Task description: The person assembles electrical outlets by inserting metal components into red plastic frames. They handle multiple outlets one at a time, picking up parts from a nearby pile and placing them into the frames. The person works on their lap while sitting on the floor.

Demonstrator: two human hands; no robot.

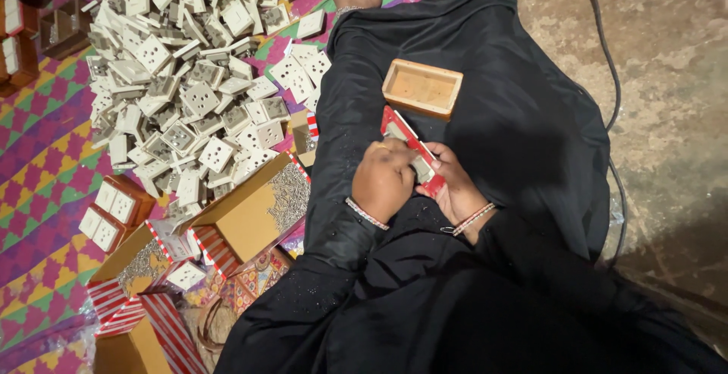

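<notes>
I sit on the floor in black clothing. My left hand [383, 178] and my right hand [453, 188] meet over my lap, both closed around a flat red-and-white tool [400, 130] that sticks out up and to the left. A small pale socket piece [422, 166] is pressed between my fingers and the red tool. An open wooden box [422, 88], shallow and rectangular, rests on my lap just beyond the hands.
A big heap of white socket plates [186, 70] covers a patterned mat [38, 154] on the left. Cardboard boxes of small metal screws [262, 205] lie near my left knee. Wooden bases [114, 213] hold finished plates. A black cable [607, 78] runs over bare floor at right.
</notes>
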